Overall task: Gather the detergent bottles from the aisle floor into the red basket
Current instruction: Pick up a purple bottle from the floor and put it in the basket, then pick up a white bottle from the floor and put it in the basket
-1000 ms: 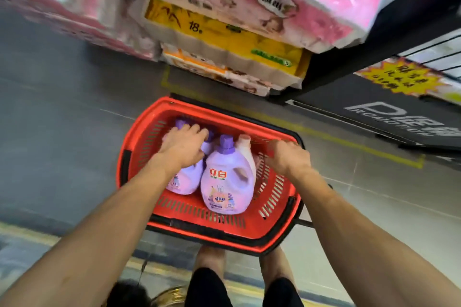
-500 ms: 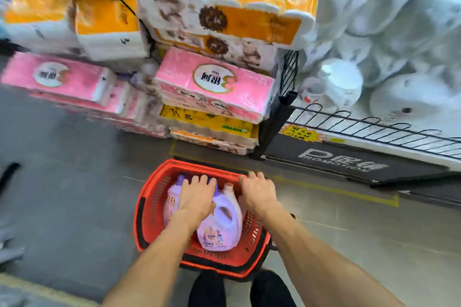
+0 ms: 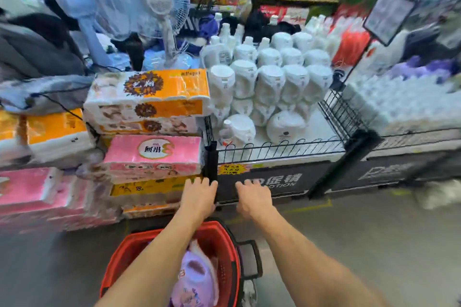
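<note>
The red basket stands on the grey aisle floor at the bottom middle, partly hidden under my left forearm. A lilac detergent bottle lies inside it. My left hand and my right hand are raised side by side above and beyond the basket, palms down, fingers loosely extended, holding nothing.
Stacked pink and orange tissue packs stand at left. A black wire-fenced promotion stand with several white bottles is ahead. A pale blue fan stands behind. A black basket handle sticks out at right. Grey floor lies to the right.
Both hands have lifted off the bottles and out of the basket. The view has tilted up, so the basket now sits at the bottom edge.
</note>
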Demonstrator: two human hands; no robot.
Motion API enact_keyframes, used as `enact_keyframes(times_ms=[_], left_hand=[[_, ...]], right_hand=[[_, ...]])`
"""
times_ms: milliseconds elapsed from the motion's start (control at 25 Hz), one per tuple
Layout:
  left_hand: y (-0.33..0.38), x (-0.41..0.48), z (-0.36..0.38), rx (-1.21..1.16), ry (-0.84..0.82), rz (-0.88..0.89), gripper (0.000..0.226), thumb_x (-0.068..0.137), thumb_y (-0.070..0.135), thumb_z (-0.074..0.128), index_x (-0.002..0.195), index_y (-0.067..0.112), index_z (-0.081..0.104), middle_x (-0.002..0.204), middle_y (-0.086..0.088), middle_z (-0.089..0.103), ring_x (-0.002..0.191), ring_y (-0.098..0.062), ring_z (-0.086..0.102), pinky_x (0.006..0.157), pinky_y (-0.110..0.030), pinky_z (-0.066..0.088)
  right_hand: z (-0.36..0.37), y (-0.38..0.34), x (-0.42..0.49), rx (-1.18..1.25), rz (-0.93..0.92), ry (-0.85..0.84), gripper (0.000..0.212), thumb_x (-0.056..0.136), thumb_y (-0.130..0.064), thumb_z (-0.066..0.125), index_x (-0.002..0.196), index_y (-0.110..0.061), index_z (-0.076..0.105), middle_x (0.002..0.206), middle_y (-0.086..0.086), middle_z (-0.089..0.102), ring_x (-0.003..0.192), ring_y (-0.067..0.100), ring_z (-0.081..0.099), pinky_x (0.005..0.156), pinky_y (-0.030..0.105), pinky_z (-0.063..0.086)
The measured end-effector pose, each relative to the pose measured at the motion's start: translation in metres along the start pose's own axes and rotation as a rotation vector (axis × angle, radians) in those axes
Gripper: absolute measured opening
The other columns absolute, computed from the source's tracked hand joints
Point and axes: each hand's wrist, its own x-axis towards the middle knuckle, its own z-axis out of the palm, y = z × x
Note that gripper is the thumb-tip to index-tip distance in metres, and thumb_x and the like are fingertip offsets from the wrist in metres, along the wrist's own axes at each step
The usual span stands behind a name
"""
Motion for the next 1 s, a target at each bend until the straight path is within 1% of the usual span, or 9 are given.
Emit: enact_keyframes(times_ms=[160, 240, 320, 400, 520, 600, 720, 840, 1000], left_hand=[[0.058, 0.025, -0.047, 0.040, 0.041, 0.149, 0.055, 0.089, 0.036, 0.065, 0.139, 0.023, 0.047, 0.136, -0.005, 0.056, 0.128, -0.030, 0.050, 0.103, -0.048, 0.037], [0.094, 0.036, -0.068, 0.045, 0.064, 0.214, 0.053, 0.090, 0.031, 0.062, 0.140, 0.022, 0.047, 0.135, -0.005, 0.057, 0.126, -0.030, 0.051, 0.100, -0.047, 0.040], [0.147, 0.046, -0.090, 0.078, 0.103, 0.316, 0.048, 0.093, 0.026, 0.058, 0.139, 0.020, 0.047, 0.133, -0.006, 0.057, 0.123, -0.030, 0.052, 0.096, -0.046, 0.042], [0.213, 0.054, -0.111, 0.109, 0.135, 0.424, 0.043, 0.093, 0.024, 0.055, 0.136, 0.020, 0.050, 0.130, -0.007, 0.059, 0.121, -0.031, 0.053, 0.097, -0.047, 0.043], [0.323, 0.066, -0.139, 0.129, 0.203, 0.591, 0.043, 0.090, 0.033, 0.057, 0.132, 0.023, 0.053, 0.124, -0.004, 0.062, 0.115, -0.030, 0.057, 0.094, -0.045, 0.046], [0.395, 0.068, -0.151, 0.096, 0.223, 0.686, 0.047, 0.089, 0.041, 0.060, 0.132, 0.023, 0.050, 0.125, -0.004, 0.060, 0.118, -0.031, 0.056, 0.094, -0.045, 0.044], [0.496, 0.064, -0.152, 0.097, 0.207, 0.789, 0.051, 0.091, 0.046, 0.061, 0.135, 0.023, 0.047, 0.130, -0.005, 0.057, 0.121, -0.032, 0.053, 0.097, -0.047, 0.041], [0.576, 0.064, -0.148, 0.136, 0.192, 0.861, 0.059, 0.090, 0.052, 0.064, 0.139, 0.025, 0.045, 0.134, -0.003, 0.056, 0.125, -0.030, 0.051, 0.099, -0.047, 0.040], [0.649, 0.081, -0.159, 0.190, 0.186, 0.939, 0.060, 0.092, 0.050, 0.064, 0.141, 0.023, 0.043, 0.134, -0.003, 0.054, 0.127, -0.029, 0.050, 0.100, -0.046, 0.040]], right_hand=[[-0.035, 0.088, -0.044, 0.061, 0.192, 0.074, 0.045, 0.094, -0.025, 0.062, 0.135, -0.017, 0.049, 0.134, 0.011, 0.054, 0.128, 0.036, 0.047, 0.100, 0.051, 0.045], [-0.044, 0.133, -0.065, 0.071, 0.288, 0.105, 0.043, 0.095, -0.024, 0.062, 0.134, -0.017, 0.049, 0.134, 0.011, 0.054, 0.127, 0.036, 0.047, 0.099, 0.050, 0.045], [-0.048, 0.183, -0.097, 0.082, 0.390, 0.128, 0.042, 0.095, -0.026, 0.063, 0.133, -0.017, 0.050, 0.132, 0.010, 0.055, 0.127, 0.036, 0.048, 0.098, 0.050, 0.044], [-0.041, 0.237, -0.132, 0.089, 0.490, 0.152, 0.042, 0.094, -0.026, 0.065, 0.132, -0.017, 0.051, 0.132, 0.010, 0.056, 0.127, 0.035, 0.049, 0.098, 0.050, 0.044], [-0.029, 0.322, -0.187, 0.131, 0.636, 0.152, 0.044, 0.094, -0.028, 0.066, 0.134, -0.018, 0.051, 0.136, 0.010, 0.055, 0.130, 0.033, 0.047, 0.100, 0.048, 0.042], [-0.024, 0.376, -0.222, 0.138, 0.727, 0.142, 0.046, 0.094, -0.028, 0.066, 0.135, -0.018, 0.050, 0.137, 0.010, 0.054, 0.132, 0.032, 0.046, 0.102, 0.048, 0.042], [-0.013, 0.447, -0.268, 0.142, 0.825, 0.128, 0.045, 0.094, -0.024, 0.063, 0.136, -0.018, 0.049, 0.138, 0.010, 0.053, 0.133, 0.032, 0.046, 0.102, 0.047, 0.041], [-0.002, 0.506, -0.301, 0.135, 0.900, 0.159, 0.044, 0.094, -0.023, 0.062, 0.136, -0.018, 0.050, 0.136, 0.011, 0.054, 0.131, 0.033, 0.046, 0.102, 0.047, 0.041], [0.016, 0.574, -0.334, 0.173, 0.999, 0.162, 0.051, 0.094, -0.021, 0.060, 0.143, -0.018, 0.045, 0.138, 0.011, 0.053, 0.132, 0.033, 0.046, 0.102, 0.045, 0.041]])
